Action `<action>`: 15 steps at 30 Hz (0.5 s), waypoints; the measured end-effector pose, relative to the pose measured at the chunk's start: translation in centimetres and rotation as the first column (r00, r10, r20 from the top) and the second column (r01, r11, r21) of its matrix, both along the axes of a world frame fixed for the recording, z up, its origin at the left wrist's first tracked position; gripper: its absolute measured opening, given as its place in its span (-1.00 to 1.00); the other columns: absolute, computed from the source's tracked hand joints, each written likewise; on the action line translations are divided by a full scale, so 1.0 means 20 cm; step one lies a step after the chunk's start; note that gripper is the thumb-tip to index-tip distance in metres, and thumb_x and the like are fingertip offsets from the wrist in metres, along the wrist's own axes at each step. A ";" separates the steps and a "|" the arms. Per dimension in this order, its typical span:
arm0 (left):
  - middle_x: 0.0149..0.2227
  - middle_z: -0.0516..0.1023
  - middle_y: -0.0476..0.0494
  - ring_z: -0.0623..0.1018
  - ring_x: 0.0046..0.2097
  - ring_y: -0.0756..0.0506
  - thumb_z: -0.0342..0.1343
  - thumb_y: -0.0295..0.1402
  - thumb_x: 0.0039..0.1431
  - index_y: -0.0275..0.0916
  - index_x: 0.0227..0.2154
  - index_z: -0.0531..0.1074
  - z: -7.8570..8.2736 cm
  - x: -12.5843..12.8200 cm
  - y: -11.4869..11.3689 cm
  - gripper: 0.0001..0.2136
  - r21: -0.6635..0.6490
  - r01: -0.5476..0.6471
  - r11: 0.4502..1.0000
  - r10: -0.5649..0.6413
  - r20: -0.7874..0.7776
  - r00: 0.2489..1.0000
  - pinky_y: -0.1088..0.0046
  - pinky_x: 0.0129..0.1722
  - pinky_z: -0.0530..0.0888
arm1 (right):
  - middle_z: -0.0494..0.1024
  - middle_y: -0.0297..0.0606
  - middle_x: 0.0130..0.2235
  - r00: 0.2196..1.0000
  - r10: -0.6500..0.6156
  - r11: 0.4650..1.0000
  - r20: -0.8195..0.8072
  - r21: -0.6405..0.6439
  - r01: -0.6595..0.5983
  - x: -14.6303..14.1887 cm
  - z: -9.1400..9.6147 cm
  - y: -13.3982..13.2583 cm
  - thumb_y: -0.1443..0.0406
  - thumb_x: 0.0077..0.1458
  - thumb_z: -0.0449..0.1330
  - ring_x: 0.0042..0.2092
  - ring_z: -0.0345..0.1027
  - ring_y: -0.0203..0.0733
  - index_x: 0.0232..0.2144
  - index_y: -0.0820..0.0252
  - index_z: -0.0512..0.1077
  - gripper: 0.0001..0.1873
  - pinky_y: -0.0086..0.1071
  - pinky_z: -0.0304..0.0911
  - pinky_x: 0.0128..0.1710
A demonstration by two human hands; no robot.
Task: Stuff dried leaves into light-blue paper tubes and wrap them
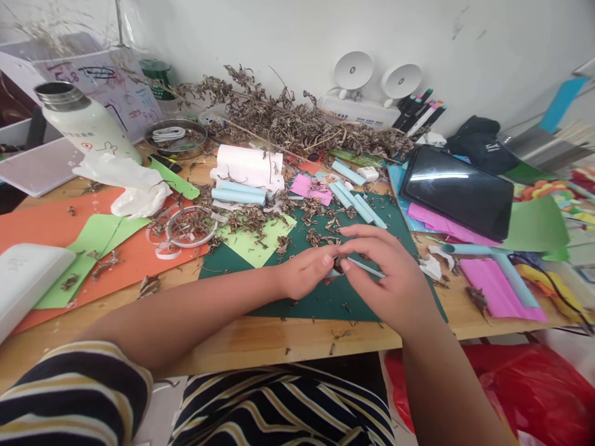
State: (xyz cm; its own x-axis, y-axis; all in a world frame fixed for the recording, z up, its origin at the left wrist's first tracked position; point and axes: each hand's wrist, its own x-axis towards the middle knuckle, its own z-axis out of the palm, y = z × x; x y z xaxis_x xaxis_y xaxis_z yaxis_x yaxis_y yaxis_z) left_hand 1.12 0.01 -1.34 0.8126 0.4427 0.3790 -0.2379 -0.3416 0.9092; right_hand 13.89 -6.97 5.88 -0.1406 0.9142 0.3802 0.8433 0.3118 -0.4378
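My left hand [304, 271] and my right hand [388, 272] meet over a dark green cutting mat [325, 297] near the table's front edge. Both are closed in a pinch on a thin pale blue rolled paper strip [367, 267] that pokes out to the right between my right fingers. Dried leaf bits [320, 238] lie scattered on the mat just behind my hands. Several light blue paper rolls [356, 204] rest at the mat's far edge, and more blue rolls [238, 195] lie in front of a white paper roll [248, 166].
A black tablet [458, 192] lies at the right over pink paper [493, 291]. Orange [41, 226] and light green sheets [100, 238], a tape ring [190, 226], a white bottle [86, 127] and a white box [23, 279] sit left. Dried branches [288, 118] pile along the wall.
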 end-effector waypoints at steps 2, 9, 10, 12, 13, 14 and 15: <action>-0.53 0.22 -0.03 0.26 -0.48 0.02 -0.49 0.09 0.05 -0.30 -0.42 0.16 0.00 0.00 0.00 -0.45 0.000 0.020 1.000 -0.020 -0.014 1.000 0.46 -0.45 0.29 | 0.38 -0.21 -0.17 0.997 -0.012 1.000 -0.075 -0.007 0.011 0.00 -0.01 0.00 0.39 -0.03 0.03 -0.08 0.24 -0.19 -0.42 0.13 0.30 -0.91 -0.22 0.21 -0.14; -0.50 0.22 -0.05 0.27 -0.46 0.02 -0.48 0.05 0.09 -0.29 -0.47 0.14 -0.01 0.00 0.00 -0.50 0.034 0.036 0.999 -0.037 0.014 0.999 0.46 -0.43 0.29 | 0.36 -0.24 -0.11 0.989 0.086 0.994 0.120 0.050 -0.093 0.03 0.02 -0.02 0.40 -0.01 0.01 -0.10 0.21 -0.19 -0.43 0.12 0.36 -0.85 -0.22 0.18 -0.12; -0.50 0.21 -0.05 0.27 -0.46 0.02 -0.47 0.04 0.10 -0.29 -0.47 0.13 -0.01 0.00 0.00 -0.51 0.042 0.035 0.999 -0.035 0.014 0.999 0.47 -0.43 0.29 | 0.34 -0.23 -0.08 0.979 0.092 0.994 0.180 0.049 -0.102 0.03 0.03 -0.02 0.39 -0.02 0.01 -0.10 0.19 -0.15 -0.43 0.12 0.38 -0.84 -0.18 0.16 -0.11; -0.52 0.21 -0.04 0.26 -0.46 0.02 -0.47 0.01 0.12 -0.29 -0.47 0.13 0.00 0.00 0.00 -0.53 0.053 0.025 0.998 -0.025 -0.006 1.000 0.47 -0.43 0.28 | 0.28 -0.23 0.01 0.944 0.102 0.993 0.313 0.019 -0.114 0.04 0.05 -0.03 0.35 -0.03 0.01 -0.08 0.17 -0.08 -0.40 0.12 0.41 -0.82 -0.10 0.14 -0.11; -0.52 0.21 -0.03 0.25 -0.46 0.02 -0.47 0.00 0.13 -0.29 -0.46 0.13 0.00 -0.01 0.00 -0.54 0.057 0.021 0.998 -0.020 -0.019 1.000 0.47 -0.42 0.28 | 0.23 -0.24 0.06 0.920 0.116 0.993 0.375 -0.011 -0.121 0.04 0.07 -0.04 0.32 -0.03 0.00 -0.08 0.16 -0.04 -0.38 0.12 0.42 -0.80 -0.07 0.13 -0.12; -0.52 0.22 -0.03 0.25 -0.46 0.02 -0.47 -0.01 0.13 -0.29 -0.45 0.13 0.01 -0.01 0.01 -0.54 0.059 0.024 0.998 -0.023 -0.028 0.999 0.47 -0.41 0.28 | 0.19 -0.26 0.09 0.894 0.134 0.991 0.427 -0.047 -0.126 0.04 0.08 -0.04 0.29 -0.02 -0.01 -0.06 0.15 -0.01 -0.36 0.11 0.43 -0.78 -0.05 0.14 -0.14; -0.52 0.22 -0.04 0.26 -0.46 0.02 -0.47 0.00 0.13 -0.29 -0.45 0.14 0.01 -0.01 0.01 -0.54 0.059 0.034 0.998 -0.032 -0.034 0.999 0.47 -0.41 0.28 | 0.17 -0.26 0.11 0.870 0.152 0.988 0.469 -0.080 -0.129 0.03 0.09 -0.05 0.27 -0.02 -0.01 -0.05 0.14 0.02 -0.34 0.10 0.43 -0.76 -0.04 0.15 -0.16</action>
State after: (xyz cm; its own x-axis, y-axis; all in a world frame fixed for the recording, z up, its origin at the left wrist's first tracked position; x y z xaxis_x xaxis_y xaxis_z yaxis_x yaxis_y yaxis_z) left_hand 0.90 0.16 -1.05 0.8388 0.3932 0.3765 -0.2200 -0.3878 0.8951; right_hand 14.54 -7.90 7.71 -0.4215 0.8856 0.1951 0.9016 0.4323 -0.0148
